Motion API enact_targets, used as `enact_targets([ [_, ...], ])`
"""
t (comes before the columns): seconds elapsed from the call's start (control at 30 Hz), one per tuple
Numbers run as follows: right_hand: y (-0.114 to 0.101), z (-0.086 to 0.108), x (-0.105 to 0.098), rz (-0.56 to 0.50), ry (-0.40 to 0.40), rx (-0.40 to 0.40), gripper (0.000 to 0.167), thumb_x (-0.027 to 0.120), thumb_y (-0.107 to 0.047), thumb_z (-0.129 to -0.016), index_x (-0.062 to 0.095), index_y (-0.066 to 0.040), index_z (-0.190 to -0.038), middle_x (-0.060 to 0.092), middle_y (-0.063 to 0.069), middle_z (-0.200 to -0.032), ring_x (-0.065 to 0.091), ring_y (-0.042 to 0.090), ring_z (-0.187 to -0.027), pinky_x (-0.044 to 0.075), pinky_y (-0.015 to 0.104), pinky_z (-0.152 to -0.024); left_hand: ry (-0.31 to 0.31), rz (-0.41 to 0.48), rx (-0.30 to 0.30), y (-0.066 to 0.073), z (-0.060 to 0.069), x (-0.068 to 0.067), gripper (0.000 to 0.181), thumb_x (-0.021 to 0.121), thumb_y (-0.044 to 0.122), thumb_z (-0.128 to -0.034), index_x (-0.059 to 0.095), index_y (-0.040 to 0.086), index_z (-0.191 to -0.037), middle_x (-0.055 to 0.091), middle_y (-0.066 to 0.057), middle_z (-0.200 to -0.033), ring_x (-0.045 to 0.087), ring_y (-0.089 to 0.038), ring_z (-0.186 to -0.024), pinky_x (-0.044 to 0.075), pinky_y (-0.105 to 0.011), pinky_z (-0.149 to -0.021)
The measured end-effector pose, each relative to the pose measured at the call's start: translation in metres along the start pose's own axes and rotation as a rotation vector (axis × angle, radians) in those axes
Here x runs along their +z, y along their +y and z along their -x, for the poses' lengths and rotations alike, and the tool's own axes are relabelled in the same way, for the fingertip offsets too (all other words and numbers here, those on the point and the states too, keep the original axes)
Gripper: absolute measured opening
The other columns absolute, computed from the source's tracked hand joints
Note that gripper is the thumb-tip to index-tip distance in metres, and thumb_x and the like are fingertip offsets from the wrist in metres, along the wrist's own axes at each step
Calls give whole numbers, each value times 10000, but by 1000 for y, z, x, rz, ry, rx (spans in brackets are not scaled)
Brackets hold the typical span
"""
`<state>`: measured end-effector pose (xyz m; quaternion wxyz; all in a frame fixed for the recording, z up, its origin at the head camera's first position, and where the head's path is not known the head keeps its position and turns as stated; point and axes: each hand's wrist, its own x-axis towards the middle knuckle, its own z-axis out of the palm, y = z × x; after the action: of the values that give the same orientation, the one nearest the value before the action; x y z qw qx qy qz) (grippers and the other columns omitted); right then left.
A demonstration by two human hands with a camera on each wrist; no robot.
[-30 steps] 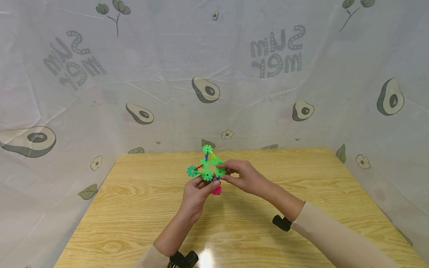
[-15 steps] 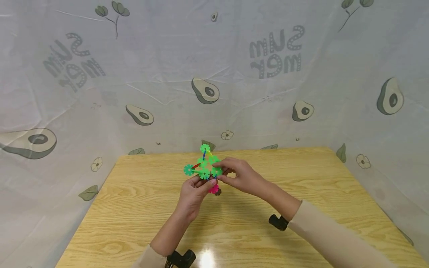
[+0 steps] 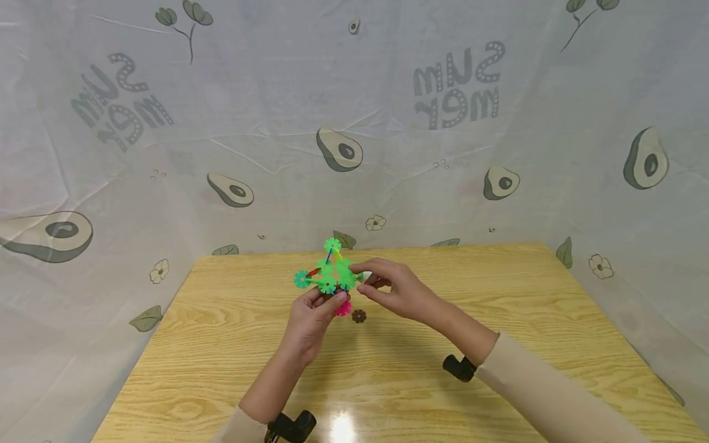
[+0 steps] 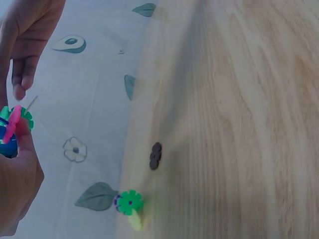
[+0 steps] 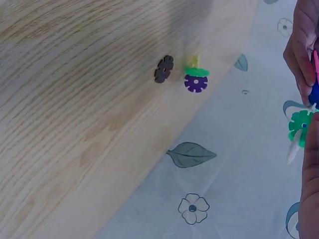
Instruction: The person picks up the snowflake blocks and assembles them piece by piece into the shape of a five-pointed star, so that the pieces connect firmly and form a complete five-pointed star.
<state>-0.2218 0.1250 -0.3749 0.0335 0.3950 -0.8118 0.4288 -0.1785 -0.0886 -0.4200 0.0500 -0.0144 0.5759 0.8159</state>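
My left hand [image 3: 311,321] grips a build of interlocking snowflake discs [image 3: 327,283], pinching its lower part between thumb and fingers. Most of its discs are green. A pink disc [image 3: 343,308] hangs at the bottom, beside the thumb. A white disc [image 3: 366,277], seen partly edge-on, joins the right side of the build. My right hand [image 3: 400,288] hovers around that white disc, with a gap between thumb and index finger. In the right wrist view the white disc [image 5: 294,147] sticks out from a green disc [image 5: 300,124]. Much of the build lies outside both wrist views.
A dark brown disc [image 3: 359,315] lies on the wooden table [image 3: 421,394] below the hands. In the right wrist view, a purple disc [image 5: 196,83] clusters with green and yellow ones beyond it; I cannot tell whether they join the build. A patterned cloth [image 3: 277,154] hangs behind.
The build and my left hand have shifted left, while my right hand stays nearly in place, now apart from the green discs. The white disc and the brown disc have come into view.
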Motion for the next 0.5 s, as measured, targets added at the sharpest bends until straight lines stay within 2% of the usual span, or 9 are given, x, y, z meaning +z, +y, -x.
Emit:
enact_targets([
  [0.1,2,-1,3,-12,60,-14,341,675,-89,-1023,663,-34,-1359,712,149,-1271,739,141,-866,639,287,-848,27,19,2,6,-2,-6,414,664,13,-1004,558,-85,-1392,741,38,-1082,728,-65,-1025,587,-196,-949],
  [0.2,8,-1,9,-11,163,-8,299,665,-80,-1026,666,-22,-1320,712,158,-1235,733,192,-914,638,311,-843,71,53,7,15,-4,-12,397,638,-5,-1015,555,-77,-1397,748,53,-1055,744,-62,-1002,594,-194,-943],
  [0.3,17,0,20,-18,216,72,267,664,-109,-1032,669,-21,-1284,715,151,-1209,714,243,-999,627,350,-876,107,77,19,24,-6,-18,385,618,-9,-1027,547,-71,-1400,739,62,-1031,748,-59,-988,595,-187,-940],
  [0.37,24,2,29,-49,180,154,265,657,-133,-1040,662,-15,-1277,715,156,-1200,703,268,-1041,614,375,-909,118,88,26,29,-6,-20,379,609,-8,-1032,538,-68,-1399,731,59,-1027,752,-67,-989,594,-186,-939],
  [0.5,36,8,55,-106,6,300,316,629,-153,-1055,629,36,-1309,686,225,-1265,677,319,-1134,596,415,-976,127,94,26,34,-6,-24,382,614,2,-1034,522,-74,-1397,732,63,-1020,752,-65,-993,595,-185,-936],
])
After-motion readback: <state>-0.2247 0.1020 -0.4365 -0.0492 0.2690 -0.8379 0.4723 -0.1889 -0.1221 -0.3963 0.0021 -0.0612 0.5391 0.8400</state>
